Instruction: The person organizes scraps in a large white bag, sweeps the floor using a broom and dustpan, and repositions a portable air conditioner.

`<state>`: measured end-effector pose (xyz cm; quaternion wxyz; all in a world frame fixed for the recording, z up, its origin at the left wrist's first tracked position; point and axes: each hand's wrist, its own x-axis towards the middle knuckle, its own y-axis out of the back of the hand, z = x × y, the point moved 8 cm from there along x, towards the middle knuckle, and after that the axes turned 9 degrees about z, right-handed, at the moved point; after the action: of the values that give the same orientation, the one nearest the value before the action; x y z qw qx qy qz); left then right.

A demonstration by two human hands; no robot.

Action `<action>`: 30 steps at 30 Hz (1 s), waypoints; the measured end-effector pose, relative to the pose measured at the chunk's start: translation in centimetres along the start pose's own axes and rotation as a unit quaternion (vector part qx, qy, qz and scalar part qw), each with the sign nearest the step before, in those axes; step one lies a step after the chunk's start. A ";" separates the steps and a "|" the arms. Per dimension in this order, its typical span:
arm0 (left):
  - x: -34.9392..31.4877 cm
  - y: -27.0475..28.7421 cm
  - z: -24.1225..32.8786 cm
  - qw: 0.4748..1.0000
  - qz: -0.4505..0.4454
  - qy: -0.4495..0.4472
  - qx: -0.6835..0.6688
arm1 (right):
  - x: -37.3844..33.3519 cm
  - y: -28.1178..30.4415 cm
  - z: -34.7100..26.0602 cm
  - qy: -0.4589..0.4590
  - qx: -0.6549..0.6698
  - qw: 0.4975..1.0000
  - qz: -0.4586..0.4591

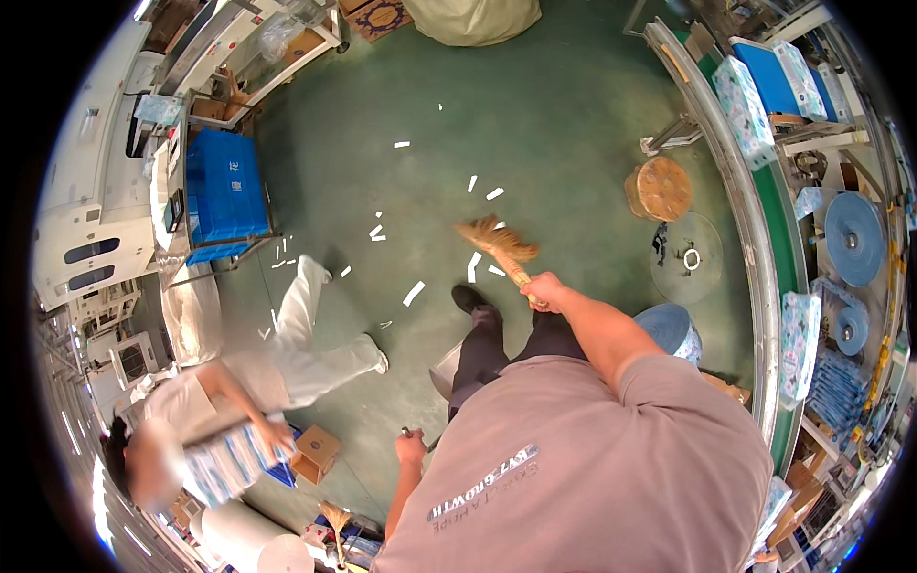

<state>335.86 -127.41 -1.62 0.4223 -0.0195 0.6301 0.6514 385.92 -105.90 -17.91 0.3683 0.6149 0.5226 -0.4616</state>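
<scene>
My right hand [544,291] is closed around the handle of a straw broom [497,241], whose bristles are over the green floor ahead of my feet. White paper scraps [414,293] lie scattered there, and a few are close beside the bristles. Low at my left side, my left hand [411,447] is closed on a dark handle. A greyish pan [445,371], which looks like a dustpan, shows beside my leg; my body hides most of it and its join to that handle.
A person [239,382] at the left carries a stack of packs. Behind them stands a blue crate [224,186] by machinery. To the right are a conveyor [755,229] with tissue packs, a brown roll [659,188], a clear disc [687,258] and a blue roll [669,329]. An open carton [315,454] sits lower left.
</scene>
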 end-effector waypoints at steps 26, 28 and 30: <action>23.6 16.7 8.2 0.994 -0.003 -0.040 0.103 | 5.1 -25.8 -24.0 0.006 -0.035 0.996 0.087; 23.4 16.9 7.8 0.994 0.013 -0.042 0.098 | 4.0 -25.8 -26.2 0.035 -0.028 0.993 0.109; 22.9 17.0 7.6 0.996 0.027 -0.027 0.084 | 3.1 -25.9 -29.3 0.062 -0.034 0.992 0.107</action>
<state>315.28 -106.44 0.82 0.4220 0.0508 0.6712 0.6073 365.90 -72.83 -11.26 0.4032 0.6820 0.4911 -0.3621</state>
